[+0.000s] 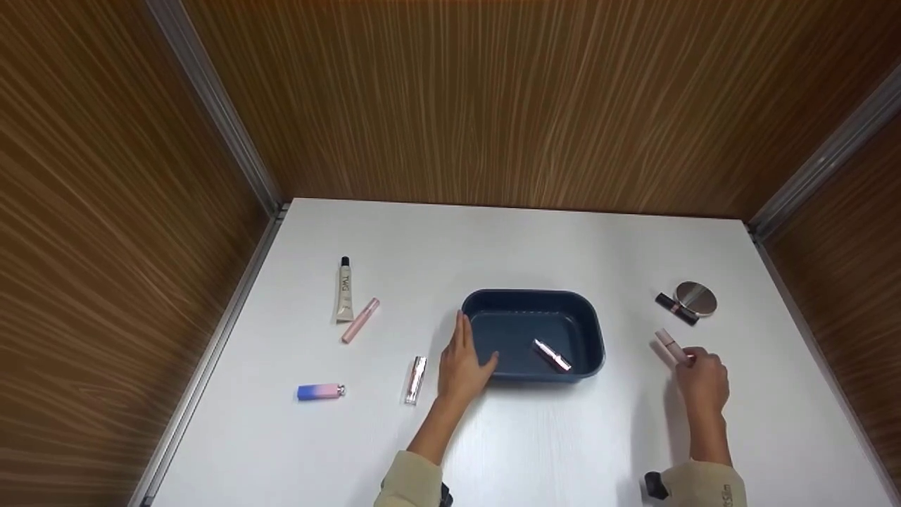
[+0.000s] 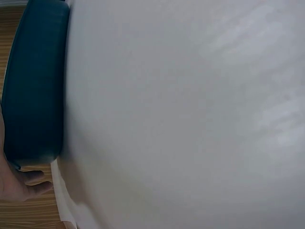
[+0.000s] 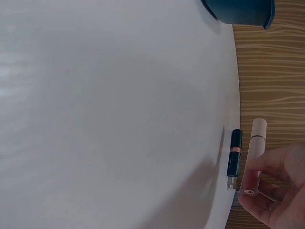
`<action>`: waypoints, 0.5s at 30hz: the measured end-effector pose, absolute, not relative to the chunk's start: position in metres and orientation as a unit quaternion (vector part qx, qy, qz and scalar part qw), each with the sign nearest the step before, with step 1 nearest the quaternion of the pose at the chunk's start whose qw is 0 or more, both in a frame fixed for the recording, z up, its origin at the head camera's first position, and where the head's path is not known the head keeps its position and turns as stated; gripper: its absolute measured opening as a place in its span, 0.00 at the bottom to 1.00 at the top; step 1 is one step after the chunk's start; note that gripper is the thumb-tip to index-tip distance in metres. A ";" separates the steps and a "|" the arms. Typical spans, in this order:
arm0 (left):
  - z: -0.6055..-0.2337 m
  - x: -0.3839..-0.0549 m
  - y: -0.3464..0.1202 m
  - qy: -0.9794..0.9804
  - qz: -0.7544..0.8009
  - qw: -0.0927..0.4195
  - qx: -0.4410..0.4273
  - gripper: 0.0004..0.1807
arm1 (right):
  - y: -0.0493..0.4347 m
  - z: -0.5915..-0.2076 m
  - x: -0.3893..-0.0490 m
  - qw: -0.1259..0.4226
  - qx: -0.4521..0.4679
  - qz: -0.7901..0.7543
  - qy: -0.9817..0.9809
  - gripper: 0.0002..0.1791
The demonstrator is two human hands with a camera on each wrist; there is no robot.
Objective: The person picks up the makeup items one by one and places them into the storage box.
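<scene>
In the head view my left hand (image 1: 461,366) rests against the near-left corner of a dark blue basin (image 1: 524,377), fingers straight along its left side and thumb at the front rim. Inside the basin lies a shiny pink lipstick tube (image 1: 552,355). My right hand (image 1: 704,384) pinches a pale pink lip gloss tube (image 1: 669,343) on the right; its reddish lower part shows in the right wrist view, between thumb and fingers. Beyond that hand lie a black lipstick (image 1: 676,309) with a pink band and a round compact (image 1: 696,298).
Left of the basin lie a cream squeeze tube (image 1: 345,292) with a black cap, a slim pink tube (image 1: 360,321), a silvery lipstick tube (image 1: 415,380) and a blue-to-pink tube (image 1: 320,391). Wood-grain panels (image 1: 457,105) enclose the white table (image 1: 563,451) at the back and sides.
</scene>
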State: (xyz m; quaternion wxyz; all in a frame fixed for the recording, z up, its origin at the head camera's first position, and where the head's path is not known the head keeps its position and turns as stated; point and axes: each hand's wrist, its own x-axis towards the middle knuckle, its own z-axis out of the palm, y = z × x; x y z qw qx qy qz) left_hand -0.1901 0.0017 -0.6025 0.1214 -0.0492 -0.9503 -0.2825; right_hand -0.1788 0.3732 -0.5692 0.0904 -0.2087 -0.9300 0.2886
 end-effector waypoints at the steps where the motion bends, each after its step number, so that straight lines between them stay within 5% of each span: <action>1: -0.603 -0.190 0.002 -0.950 -0.283 0.123 -0.050 0.48 | 0.373 -0.569 -0.179 0.089 -0.208 0.290 -0.930 0.16; 15: -0.603 -0.190 0.002 -0.947 -0.297 0.110 -0.049 0.48 | 0.364 -0.565 -0.175 0.130 -0.181 0.289 -0.931 0.14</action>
